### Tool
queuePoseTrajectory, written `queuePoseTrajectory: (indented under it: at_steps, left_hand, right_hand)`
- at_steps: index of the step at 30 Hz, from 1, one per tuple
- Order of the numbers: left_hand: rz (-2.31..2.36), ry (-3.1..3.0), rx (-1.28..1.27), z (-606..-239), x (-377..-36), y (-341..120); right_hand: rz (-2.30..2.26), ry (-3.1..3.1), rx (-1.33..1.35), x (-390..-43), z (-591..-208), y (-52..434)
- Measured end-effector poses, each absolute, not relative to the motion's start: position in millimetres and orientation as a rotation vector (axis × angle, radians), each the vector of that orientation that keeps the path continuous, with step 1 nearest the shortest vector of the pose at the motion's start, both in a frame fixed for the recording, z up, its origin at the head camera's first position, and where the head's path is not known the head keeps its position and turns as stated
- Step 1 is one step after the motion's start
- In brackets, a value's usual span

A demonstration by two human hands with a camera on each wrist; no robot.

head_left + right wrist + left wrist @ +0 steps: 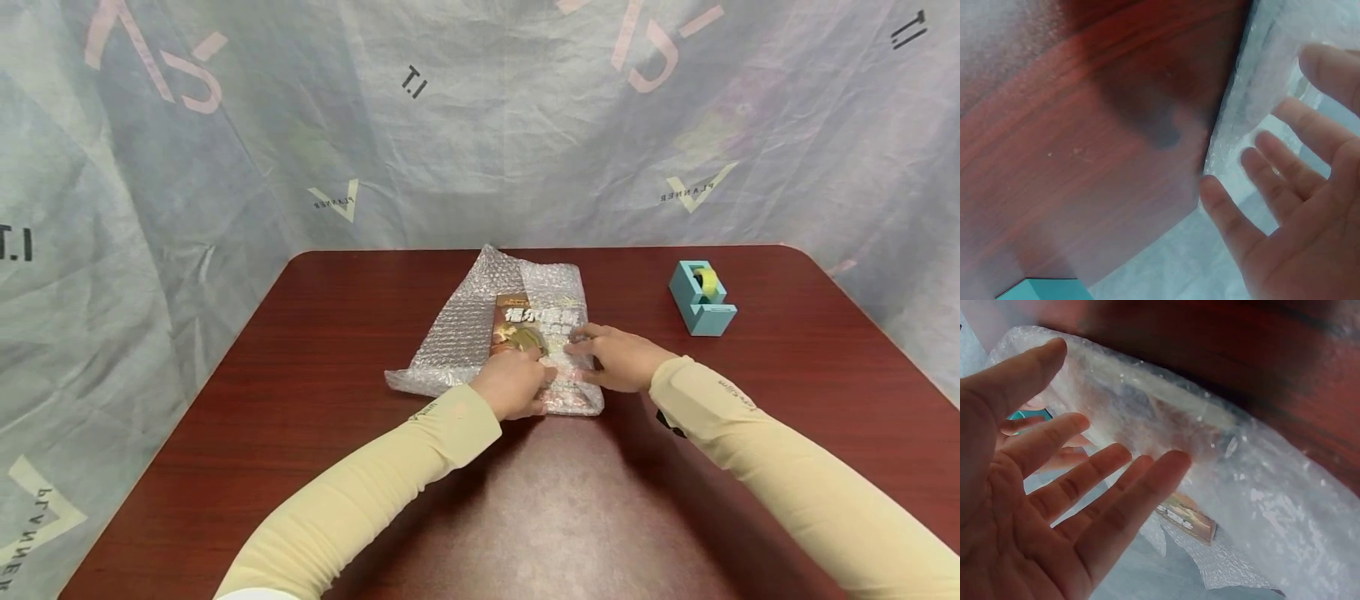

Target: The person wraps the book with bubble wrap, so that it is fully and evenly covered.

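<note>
Both hands lie flat with no grip on anything: the left hand (513,385) has its fingers (1116,487) straight and spread, palm down on the near edge of the bubble wrap (480,333), and the right hand (615,357) is just as open, its fingers (1272,169) stretched out loosely over the right part of the same sheet. From the head view the two hands sit close together, nearly touching, at the near end of the book (528,325), which lies on the wrap with its reddish-brown cover and pale lettering facing up. A flap of the wrap is folded over the right side of the book, and the right hand's fingertips rest on that flap; the left hand presses on the wrap at the book's near left corner. In the left wrist view the book's edge (1188,515) shows dimly through the clear bubbled plastic beyond the fingertips. The wrapped bundle sits near the middle of the dark red wooden worktop (300,400), somewhat toward its far edge. A light blue tape dispenser (701,298) with a yellowish roll stands well apart to the right, near the far right corner. Pale printed sheeting (225,150) hangs behind and around the worktop. Both forearms wear beige sleeves (360,492).
</note>
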State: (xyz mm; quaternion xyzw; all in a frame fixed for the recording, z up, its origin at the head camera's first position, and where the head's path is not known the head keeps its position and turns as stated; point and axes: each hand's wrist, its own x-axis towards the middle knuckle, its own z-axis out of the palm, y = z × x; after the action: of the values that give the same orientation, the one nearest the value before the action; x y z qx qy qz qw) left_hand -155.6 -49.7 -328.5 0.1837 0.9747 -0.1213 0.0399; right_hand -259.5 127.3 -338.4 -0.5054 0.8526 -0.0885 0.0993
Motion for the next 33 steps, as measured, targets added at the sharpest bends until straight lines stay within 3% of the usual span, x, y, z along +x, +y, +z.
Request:
queuePoseTrajectory:
  at_steps: [7, 14, 23, 27, 33]
  left_hand:
    - [-0.399, 2.98, 0.579, -329, -156, -51]
    - [-0.363, 2.888, 0.517, -324, -160, -51]
    - [0.109, 2.569, 0.441, -293, -188, -69]
    - [0.378, 2.495, 0.294, -286, -207, -88]
    - [0.41, 2.764, -0.034, -289, -226, -111]
  right_hand:
    - [-0.264, 2.441, -1.322, -265, -333, 122]
    - [-0.195, 2.443, -1.323, -265, -327, 119]
    - [-0.177, 2.405, -1.295, -268, -325, 115]
    - [-0.191, 2.397, -1.264, -267, -325, 114]
    - [-0.203, 2.409, -1.234, -267, -327, 114]
